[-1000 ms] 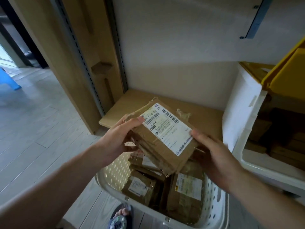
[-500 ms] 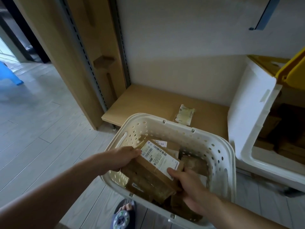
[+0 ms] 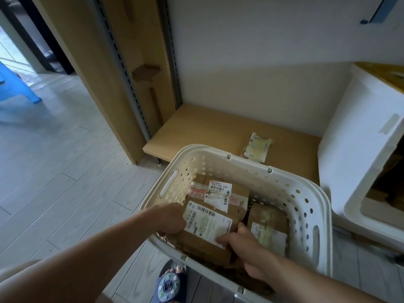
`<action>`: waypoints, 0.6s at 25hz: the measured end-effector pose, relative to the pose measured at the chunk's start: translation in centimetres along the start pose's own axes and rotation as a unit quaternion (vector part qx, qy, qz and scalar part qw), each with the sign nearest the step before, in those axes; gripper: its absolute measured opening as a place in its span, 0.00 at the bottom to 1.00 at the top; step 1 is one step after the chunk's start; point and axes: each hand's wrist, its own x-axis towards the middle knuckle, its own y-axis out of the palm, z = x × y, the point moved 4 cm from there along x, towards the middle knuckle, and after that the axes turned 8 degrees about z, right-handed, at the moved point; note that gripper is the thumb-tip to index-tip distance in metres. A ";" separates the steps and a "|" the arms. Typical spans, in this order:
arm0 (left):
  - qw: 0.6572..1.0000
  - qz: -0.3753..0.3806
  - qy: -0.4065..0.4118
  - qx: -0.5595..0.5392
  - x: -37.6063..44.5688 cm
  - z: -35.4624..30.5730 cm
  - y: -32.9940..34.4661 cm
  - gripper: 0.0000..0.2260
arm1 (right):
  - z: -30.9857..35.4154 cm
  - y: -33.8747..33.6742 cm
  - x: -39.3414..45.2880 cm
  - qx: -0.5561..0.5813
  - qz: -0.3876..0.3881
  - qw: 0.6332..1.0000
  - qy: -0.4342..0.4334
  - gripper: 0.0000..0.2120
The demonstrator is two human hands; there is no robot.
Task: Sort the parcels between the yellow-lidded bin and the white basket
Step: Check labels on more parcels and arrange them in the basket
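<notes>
A person's two hands reach down into a white perforated laundry basket (image 3: 282, 182) standing on a pale plank floor (image 3: 54, 171); between them lies a brown cardboard parcel (image 3: 207, 239) with a white shipping label, resting on other parcels inside the basket; the left hand (image 3: 172, 219) grips the parcel's left edge, fingers curled against its side, while the right hand (image 3: 242, 243) holds its near right corner, thumb laid flat on the label and the remaining fingers tucked down out of sight; behind it sits a second labelled parcel (image 3: 220, 193) crossed with red-printed tape, and to the right a third parcel (image 3: 267, 226) lies lower in the basket; the yellow-lidded bin (image 3: 358, 154), white-walled, stands just beside the basket at the right edge of the view, brown cardboard dimly visible through its front opening; a low wooden shelf (image 3: 207, 132) behind the basket carries a small crumpled packet (image 3: 258, 147); a blue plastic stool (image 3: 13, 88) shows at far left, and a slippered foot (image 3: 172, 285) below the basket's near rim.
</notes>
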 end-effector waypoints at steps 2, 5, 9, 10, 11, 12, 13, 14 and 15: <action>0.998 -0.017 -0.004 0.055 0.4 -0.6 0.1 0.08 | -0.7 0.2 0.6 -0.032 -0.013 0.999 0.012 0.21; 0.995 -0.013 -0.008 0.094 1.6 -0.8 0.2 0.13 | -0.6 -0.2 1.4 -0.061 -0.014 0.998 0.010 0.22; 0.994 0.004 -0.005 0.106 2.8 -0.4 0.3 0.15 | -0.3 -0.5 1.8 -0.097 0.000 0.995 0.030 0.17; 0.994 0.004 -0.001 0.107 2.8 -0.5 0.3 0.15 | -0.3 -0.6 1.9 -0.111 -0.001 0.993 0.030 0.15; 0.994 -0.001 0.003 0.105 2.7 -0.6 0.3 0.14 | -0.2 -0.6 1.9 -0.124 -0.005 0.992 0.027 0.14; 0.995 -0.007 0.006 0.100 2.8 -0.7 0.2 0.13 | -0.2 -0.7 1.9 -0.130 -0.009 0.991 0.025 0.14; 0.995 -0.013 0.006 0.094 2.7 -0.6 0.1 0.13 | -0.3 -0.8 2.1 -0.139 -0.014 0.990 0.023 0.14; 0.996 -0.017 0.000 0.092 2.8 -0.5 0.1 0.13 | -0.3 -0.8 2.2 -0.157 -0.020 0.987 0.018 0.14; 0.995 -0.021 -0.007 0.096 2.9 -0.4 0.0 0.13 | -0.3 -0.7 2.2 -0.185 -0.023 0.982 0.014 0.15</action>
